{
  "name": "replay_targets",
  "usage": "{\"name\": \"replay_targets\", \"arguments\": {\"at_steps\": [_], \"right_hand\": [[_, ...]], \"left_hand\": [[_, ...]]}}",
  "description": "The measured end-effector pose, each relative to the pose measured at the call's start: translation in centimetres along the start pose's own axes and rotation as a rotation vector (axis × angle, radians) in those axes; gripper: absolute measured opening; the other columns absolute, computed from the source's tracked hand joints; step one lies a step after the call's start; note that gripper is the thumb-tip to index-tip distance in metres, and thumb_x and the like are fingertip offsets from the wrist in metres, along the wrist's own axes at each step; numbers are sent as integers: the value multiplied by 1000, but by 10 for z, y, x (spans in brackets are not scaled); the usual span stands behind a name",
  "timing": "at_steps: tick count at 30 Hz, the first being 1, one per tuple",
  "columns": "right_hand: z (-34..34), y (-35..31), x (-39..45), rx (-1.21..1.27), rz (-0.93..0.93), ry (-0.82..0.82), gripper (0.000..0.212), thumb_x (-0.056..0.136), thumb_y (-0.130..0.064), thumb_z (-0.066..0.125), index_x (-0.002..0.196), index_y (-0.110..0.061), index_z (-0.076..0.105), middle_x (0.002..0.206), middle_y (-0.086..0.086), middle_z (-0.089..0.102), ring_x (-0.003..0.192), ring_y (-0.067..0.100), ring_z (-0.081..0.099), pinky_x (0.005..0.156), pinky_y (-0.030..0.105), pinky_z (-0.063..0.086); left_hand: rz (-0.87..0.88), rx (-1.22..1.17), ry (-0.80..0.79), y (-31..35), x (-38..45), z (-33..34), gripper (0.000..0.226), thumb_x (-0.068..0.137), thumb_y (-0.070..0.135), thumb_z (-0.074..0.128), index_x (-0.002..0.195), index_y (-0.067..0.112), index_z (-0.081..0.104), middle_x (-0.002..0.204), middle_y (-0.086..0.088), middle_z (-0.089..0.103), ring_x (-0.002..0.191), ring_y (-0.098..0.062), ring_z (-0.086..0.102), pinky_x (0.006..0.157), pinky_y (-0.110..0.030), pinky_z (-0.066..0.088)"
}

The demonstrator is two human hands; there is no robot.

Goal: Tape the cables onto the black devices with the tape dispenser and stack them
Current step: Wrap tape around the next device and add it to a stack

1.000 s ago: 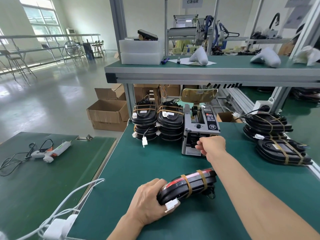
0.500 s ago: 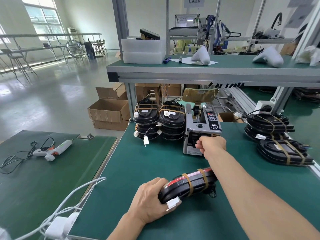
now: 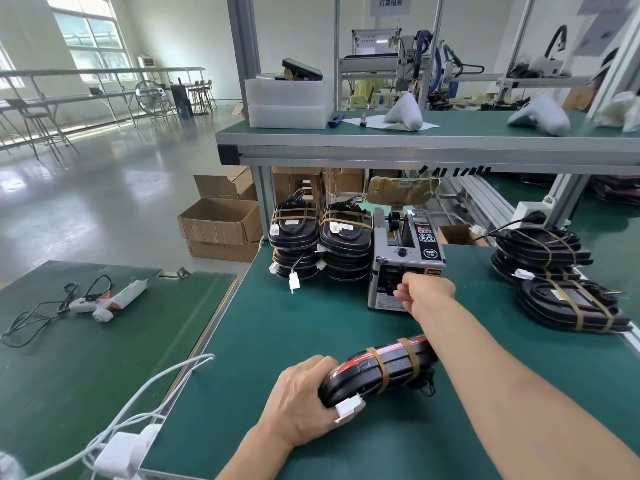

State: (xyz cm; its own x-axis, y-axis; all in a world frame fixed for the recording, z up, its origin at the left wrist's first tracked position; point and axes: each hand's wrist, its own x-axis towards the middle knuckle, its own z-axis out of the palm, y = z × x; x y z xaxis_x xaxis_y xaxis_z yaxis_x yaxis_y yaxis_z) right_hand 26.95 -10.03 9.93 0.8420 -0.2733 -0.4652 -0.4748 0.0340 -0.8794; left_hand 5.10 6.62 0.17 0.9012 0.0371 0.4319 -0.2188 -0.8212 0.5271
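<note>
1. Gripping the near end of a black device [image 3: 381, 370], the left hand [image 3: 304, 403] curls its fingers round the rim and holds the device tilted up on edge on the green surface [image 3: 311, 327], near the front edge.
2. That device has two brown tape bands across it, a red strip along its upper edge, and a white connector [image 3: 348, 406] sticking out beside the left hand's fingers; some dark cable hangs at its far end.
3. The right hand [image 3: 424, 294] reaches forward to the front opening of the tape dispenser [image 3: 405, 261], fingers curled in with the fingertips at the slot. Whether they pinch a piece of tape I cannot tell, since nothing shows between them.
4. The tape dispenser stands upright toward the back of the surface, grey with a black control panel on top.
5. Just left of it, touching or nearly so, two stacks of taped devices [image 3: 318, 240] stand by the back left corner, each with brown bands and white connectors dangling.
6. Toward the right edge more taped devices [image 3: 557, 278] lie in overlapping piles, well apart from the one in hand.
7. On a separate green surface to the left lies a glue gun [image 3: 104, 299] with its black cord.
</note>
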Motion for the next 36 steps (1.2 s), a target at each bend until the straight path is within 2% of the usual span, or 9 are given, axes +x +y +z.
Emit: {"name": "replay_targets", "arguments": {"at_steps": [4, 7, 10, 15, 20, 24, 28, 36], "right_hand": [[-26, -2, -20, -130, -107, -211, 10, 88, -10, 72, 95, -5, 73, 74, 7, 77, 56, 13, 71, 55, 25, 50], [-63, 6, -42, -174, -289, -288, 6, 87, -17, 76, 87, -11, 77, 88, 8, 79, 82, 17, 75, 75, 31, 55], [-102, 23, -66, -143, -322, -342, 6, 89, -18, 77, 89, -12, 77, 96, 10, 79, 98, 19, 74, 94, 41, 57], [-130, 54, -86, -53, -267, -385, 6, 93, -7, 72, 88, -5, 75, 88, 13, 77, 91, 21, 73, 94, 42, 59], [-132, 63, -89, -56, -320, -390, 11, 92, -5, 73, 82, -6, 78, 91, 14, 77, 89, 20, 71, 91, 40, 60], [-129, 66, -87, -115, -378, -370, 14, 89, -6, 76, 77, -12, 80, 93, 17, 76, 79, 17, 65, 98, 49, 58], [-127, 70, -84, -160, -416, -336, 11, 87, -10, 78, 78, -16, 80, 88, 12, 77, 76, 17, 63, 98, 57, 56], [-126, 69, -82, -206, -451, -303, 13, 87, -11, 79, 77, -19, 80, 80, 5, 77, 75, 20, 65, 95, 58, 57]], "left_hand": [[1, 2, -6, -2, 0, 0, 45, 80, 65, 74, 92, 23, 64, 79, 11, 58, 68, -17, 54, 64, -38, 51], [3, -2, 5, -2, 0, 1, 43, 80, 66, 75, 90, 26, 60, 78, 13, 55, 66, -15, 51, 63, -36, 50], [1, -4, 7, -2, 0, 0, 44, 81, 67, 74, 89, 26, 60, 77, 13, 55, 65, -16, 51, 61, -36, 50], [4, -18, -1, -1, -1, 0, 42, 80, 63, 75, 90, 24, 62, 77, 13, 54, 65, -17, 51, 61, -35, 51], [1, -17, 2, 0, 0, -1, 40, 80, 62, 76, 91, 26, 62, 78, 15, 53, 65, -13, 50, 61, -33, 50], [-1, -25, -2, 0, 0, -1, 40, 81, 64, 75, 94, 28, 64, 78, 19, 50, 65, -9, 48, 61, -32, 50], [3, -20, 3, 0, -1, -2, 42, 81, 65, 75, 93, 27, 64, 78, 18, 51, 65, -9, 47, 61, -31, 50], [5, -26, -3, 1, 0, -2, 41, 81, 64, 75, 95, 26, 66, 80, 15, 55, 66, -12, 51, 63, -34, 52]]}}
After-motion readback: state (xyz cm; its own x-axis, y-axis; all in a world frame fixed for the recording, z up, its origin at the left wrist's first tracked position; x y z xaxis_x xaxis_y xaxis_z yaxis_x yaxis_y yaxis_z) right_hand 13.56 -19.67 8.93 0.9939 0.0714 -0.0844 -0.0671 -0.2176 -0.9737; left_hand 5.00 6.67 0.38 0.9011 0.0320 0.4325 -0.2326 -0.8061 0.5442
